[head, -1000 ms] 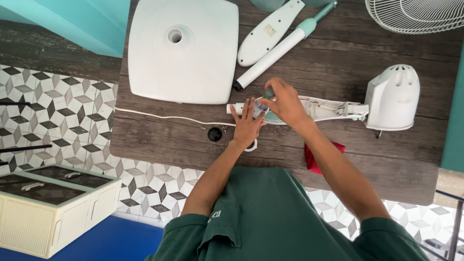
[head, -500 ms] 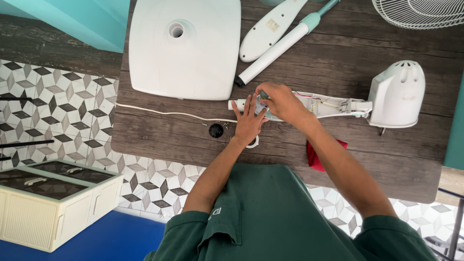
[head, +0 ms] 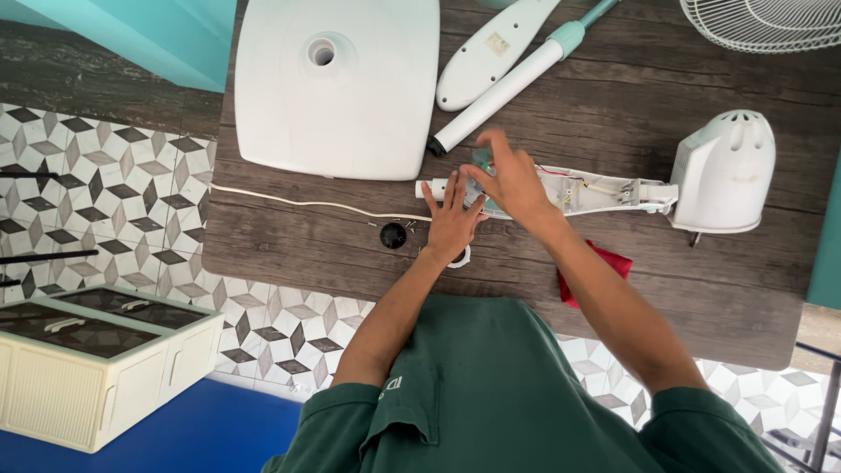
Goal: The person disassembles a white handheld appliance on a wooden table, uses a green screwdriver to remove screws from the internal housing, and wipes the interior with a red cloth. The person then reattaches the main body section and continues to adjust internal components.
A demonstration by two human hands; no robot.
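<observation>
My left hand (head: 453,219) lies flat with fingers spread on the near end of a long white fan neck housing (head: 600,190), which lies open on the wooden table (head: 701,289) with wires showing. My right hand (head: 515,182) is over the same housing, its thumb and fingers closed around a small teal part (head: 480,158). The housing joins a white motor casing (head: 724,171) at the right. A white power cord (head: 298,203) runs left from the housing.
A white square fan base (head: 337,96), a white and teal pole (head: 508,88) and a white cover piece (head: 491,54) lie at the back. A wire grille (head: 771,22), black knob (head: 393,235), white ring (head: 462,259) and red cloth (head: 604,263) are nearby. A cream cabinet (head: 105,368) stands on the tiled floor.
My right hand's fingers have lifted and stretched away from me over the teal part. My left hand has stayed flat on the housing's end.
</observation>
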